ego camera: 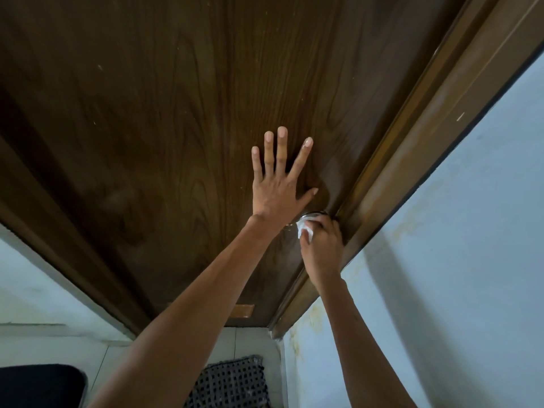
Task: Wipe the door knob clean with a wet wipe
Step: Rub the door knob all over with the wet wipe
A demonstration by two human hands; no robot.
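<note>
A dark brown wooden door [176,113] fills the upper view. My left hand [279,184] lies flat against it with fingers spread, just above the knob. The metal door knob [315,214] shows only as a shiny rim near the door's right edge. My right hand [322,245] grips a white wet wipe [304,229] wrapped over the knob, hiding most of it.
The brown door frame [426,142] runs along the door's right side, with a pale blue wall [456,260] beyond it. Below lie a tiled floor [247,340], a grey woven mat [232,384] and a black object [38,384] at the bottom left.
</note>
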